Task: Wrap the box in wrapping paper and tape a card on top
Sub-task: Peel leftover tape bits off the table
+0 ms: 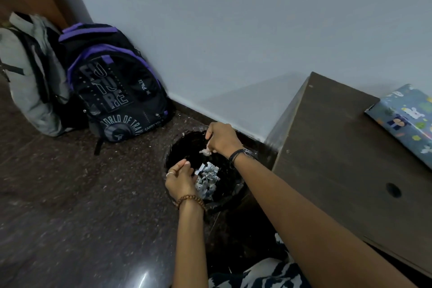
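The box [406, 119], wrapped in blue cartoon-print paper, lies on the dark wooden table [339, 147] at the far right edge of view. Both my hands hang over a black-lined bin [180, 145] on the floor beside the table. My right hand [221, 139] pinches a small whitish scrap [205, 151] above the bin. My left hand [181, 181] is at the bin's near rim with its fingers loosely apart, next to crumpled wrapping-paper offcuts [208, 181] inside the bin. No card or tape is in view.
A black and purple backpack [117, 86] and a grey backpack [30, 72] lean against the wall at the left. The floor is dark polished stone [81, 217]. The table's corner stands close to the bin's right side.
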The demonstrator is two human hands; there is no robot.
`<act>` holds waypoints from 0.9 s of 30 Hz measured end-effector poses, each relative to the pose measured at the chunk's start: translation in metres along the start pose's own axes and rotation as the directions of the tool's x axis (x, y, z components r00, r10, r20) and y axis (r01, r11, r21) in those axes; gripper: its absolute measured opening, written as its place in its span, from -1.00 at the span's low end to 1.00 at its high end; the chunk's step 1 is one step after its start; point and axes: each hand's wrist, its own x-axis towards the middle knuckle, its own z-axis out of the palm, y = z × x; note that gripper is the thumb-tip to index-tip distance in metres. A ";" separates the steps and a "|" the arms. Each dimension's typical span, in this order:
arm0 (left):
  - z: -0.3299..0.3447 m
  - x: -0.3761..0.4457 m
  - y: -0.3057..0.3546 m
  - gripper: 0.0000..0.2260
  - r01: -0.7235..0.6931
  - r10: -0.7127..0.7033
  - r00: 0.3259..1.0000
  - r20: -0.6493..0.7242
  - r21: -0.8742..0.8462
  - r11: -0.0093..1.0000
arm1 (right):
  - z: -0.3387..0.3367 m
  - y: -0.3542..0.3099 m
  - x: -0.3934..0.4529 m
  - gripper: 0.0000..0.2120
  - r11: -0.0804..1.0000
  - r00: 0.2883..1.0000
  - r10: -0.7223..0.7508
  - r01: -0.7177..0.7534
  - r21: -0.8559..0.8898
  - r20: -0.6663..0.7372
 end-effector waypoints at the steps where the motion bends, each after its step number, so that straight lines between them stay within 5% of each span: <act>1: -0.001 0.000 0.000 -0.88 0.008 -0.008 1.000 -0.008 0.000 1.000 | 0.002 0.000 0.002 -0.73 1.000 1.000 0.006 -0.006 0.010 -0.009; 8: -0.003 0.002 -0.001 -0.88 0.018 -0.018 0.999 0.029 0.008 1.000 | 0.007 -0.002 0.001 -0.90 0.996 0.997 0.068 -0.066 0.061 -0.026; 19: 0.017 -0.036 0.023 -0.90 -0.034 0.037 0.979 0.202 -0.020 0.999 | -0.025 -0.013 -0.059 -0.79 0.911 0.992 0.072 -0.023 0.411 -0.105; 27: 0.051 -0.134 0.040 -0.83 -0.283 0.253 0.824 0.507 -0.018 0.959 | -0.099 0.012 -0.146 -0.85 0.686 0.904 0.197 0.149 0.712 -0.379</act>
